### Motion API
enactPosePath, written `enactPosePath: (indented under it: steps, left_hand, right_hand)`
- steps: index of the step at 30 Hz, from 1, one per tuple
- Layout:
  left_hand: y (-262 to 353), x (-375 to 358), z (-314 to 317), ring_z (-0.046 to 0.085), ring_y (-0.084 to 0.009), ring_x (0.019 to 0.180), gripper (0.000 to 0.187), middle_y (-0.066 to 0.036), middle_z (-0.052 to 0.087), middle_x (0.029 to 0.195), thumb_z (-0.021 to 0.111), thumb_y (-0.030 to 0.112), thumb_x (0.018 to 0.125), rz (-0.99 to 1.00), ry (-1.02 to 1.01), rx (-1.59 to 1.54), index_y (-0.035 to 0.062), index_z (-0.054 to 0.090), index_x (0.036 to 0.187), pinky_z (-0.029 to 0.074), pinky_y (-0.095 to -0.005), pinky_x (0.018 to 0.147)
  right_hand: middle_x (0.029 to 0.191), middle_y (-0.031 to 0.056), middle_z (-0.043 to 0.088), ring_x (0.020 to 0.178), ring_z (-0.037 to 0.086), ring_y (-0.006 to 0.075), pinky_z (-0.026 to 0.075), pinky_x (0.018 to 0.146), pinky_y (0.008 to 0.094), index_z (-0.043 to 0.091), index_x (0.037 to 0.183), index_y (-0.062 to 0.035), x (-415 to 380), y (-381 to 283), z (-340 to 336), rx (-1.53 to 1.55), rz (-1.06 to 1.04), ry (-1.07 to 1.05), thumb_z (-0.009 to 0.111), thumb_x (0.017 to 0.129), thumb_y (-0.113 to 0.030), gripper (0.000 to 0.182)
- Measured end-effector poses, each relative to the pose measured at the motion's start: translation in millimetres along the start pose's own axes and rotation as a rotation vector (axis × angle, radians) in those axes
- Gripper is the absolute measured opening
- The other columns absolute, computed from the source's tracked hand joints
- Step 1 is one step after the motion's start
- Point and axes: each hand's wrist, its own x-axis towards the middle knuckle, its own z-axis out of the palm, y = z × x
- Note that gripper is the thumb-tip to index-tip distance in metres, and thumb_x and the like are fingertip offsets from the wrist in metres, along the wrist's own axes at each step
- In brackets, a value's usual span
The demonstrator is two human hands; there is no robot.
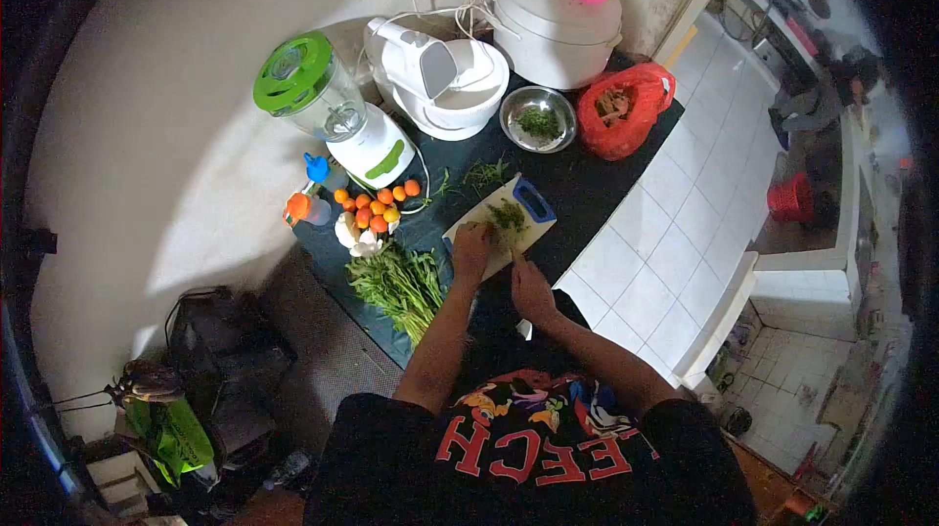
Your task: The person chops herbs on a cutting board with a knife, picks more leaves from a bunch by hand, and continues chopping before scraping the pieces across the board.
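A cutting board (497,264) with a blue-edged handle lies on the dark tabletop, and chopped greens (507,219) are spread on it. My left hand (471,250) rests on the board's left part, its fingers bent down at the edge of the greens; what they press on is too small to make out. On the right, my right hand (531,289) is closed around a knife, whose blade (517,255) reaches onto the board beside the greens. Loose green sprigs (487,174) lie just behind the board. A large bunch of leafy greens (396,286) sits to its left.
Orange tomatoes (364,201), garlic (359,238), two small bottles (311,209) and a blender (377,147) stand left. Behind are a white mixer (416,62), a metal bowl of chopped greens (537,119), a red bag (626,130) and a lidded pot (556,27). A person (817,106) is far right.
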Motion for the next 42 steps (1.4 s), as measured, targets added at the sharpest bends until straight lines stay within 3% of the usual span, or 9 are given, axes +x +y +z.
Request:
enactPosePath:
  steps: [12,14,24,26,29,32,36,38,42]
  left_hand:
    - [10,0,-9,0.062,-0.0381,0.101,0.018,-0.016,0.066,0.102,0.068,0.007,0.087,0.020,0.052,0.002,0.0025,0.074,0.103,0.052,-0.0480,0.091]
    - [11,0,-11,0.061,-0.0369,0.103,0.018,-0.015,0.065,0.102,0.070,0.006,0.085,0.020,-0.011,0.005,0.0019,0.074,0.103,0.052,-0.0472,0.091]
    - [-10,-6,3,0.062,-0.0370,0.105,0.018,-0.016,0.067,0.105,0.069,0.006,0.086,0.051,0.022,-0.057,0.0011,0.074,0.102,0.053,-0.0459,0.089]
    - [-8,-3,0,0.063,-0.0374,0.109,0.019,-0.016,0.069,0.108,0.067,0.011,0.086,0.028,-0.026,-0.017,0.0036,0.074,0.101,0.052,-0.0446,0.094]
    - [-7,-4,-1,0.061,-0.0372,0.106,0.018,-0.016,0.067,0.107,0.068,0.006,0.086,-0.002,-0.009,-0.045,0.0007,0.073,0.102,0.053,-0.0454,0.090]
    - [-15,-1,-1,0.061,-0.0366,0.107,0.018,-0.015,0.067,0.107,0.066,0.006,0.086,0.019,-0.034,-0.065,0.0008,0.073,0.102,0.053,-0.0450,0.090]
    - [-10,-2,-8,0.062,-0.0363,0.107,0.019,-0.015,0.067,0.106,0.065,0.006,0.087,0.017,-0.065,-0.033,0.0008,0.073,0.103,0.053,-0.0453,0.091]
    - [-9,-3,-6,0.062,-0.0363,0.106,0.020,-0.015,0.066,0.104,0.064,0.007,0.087,0.076,-0.003,-0.036,0.0009,0.072,0.104,0.053,-0.0454,0.091]
    - [-3,-3,-11,0.063,-0.0365,0.104,0.022,-0.016,0.066,0.103,0.063,0.006,0.087,0.063,-0.015,-0.054,0.0009,0.072,0.106,0.053,-0.0455,0.091]
  right_hand:
    - [0.106,0.0261,0.062,0.096,0.065,0.0451,0.056,0.084,0.0554,0.040,0.155,-0.0064,-5,12,26,-0.089,-0.059,0.109,0.047,0.105,-0.014,0.050]
    - [0.112,0.0269,0.064,0.091,0.070,0.0448,0.061,0.075,0.0522,0.034,0.159,-0.0071,5,13,26,-0.155,-0.088,0.118,0.050,0.103,-0.015,0.058]
    - [0.109,0.0270,0.060,0.094,0.064,0.0464,0.055,0.085,0.0545,0.038,0.157,-0.0076,-13,7,21,-0.022,-0.009,0.046,0.047,0.106,-0.013,0.052]
    - [0.101,0.0240,0.063,0.083,0.068,0.0432,0.060,0.071,0.0528,0.036,0.159,-0.0099,-6,13,29,-0.084,-0.121,0.166,0.048,0.105,-0.016,0.055]
    - [0.102,0.0244,0.064,0.083,0.068,0.0430,0.060,0.070,0.0539,0.038,0.158,-0.0107,10,9,35,-0.051,-0.091,0.208,0.048,0.105,-0.016,0.054]
    - [0.109,0.0277,0.061,0.098,0.063,0.0459,0.052,0.088,0.0549,0.040,0.156,-0.0063,16,4,27,0.031,-0.076,0.150,0.047,0.106,-0.014,0.051]
    - [0.111,0.0282,0.062,0.101,0.063,0.0462,0.051,0.091,0.0546,0.041,0.155,-0.0044,-4,-10,16,0.092,0.004,0.072,0.045,0.107,-0.015,0.049]
    - [0.115,0.0278,0.065,0.094,0.066,0.0440,0.056,0.086,0.0520,0.037,0.158,-0.0084,-12,6,37,0.000,-0.222,0.261,0.047,0.105,-0.013,0.054]
    - [0.118,0.0290,0.065,0.102,0.066,0.0451,0.055,0.087,0.0520,0.036,0.158,-0.0027,-4,6,37,0.096,-0.097,0.166,0.047,0.105,-0.014,0.055]
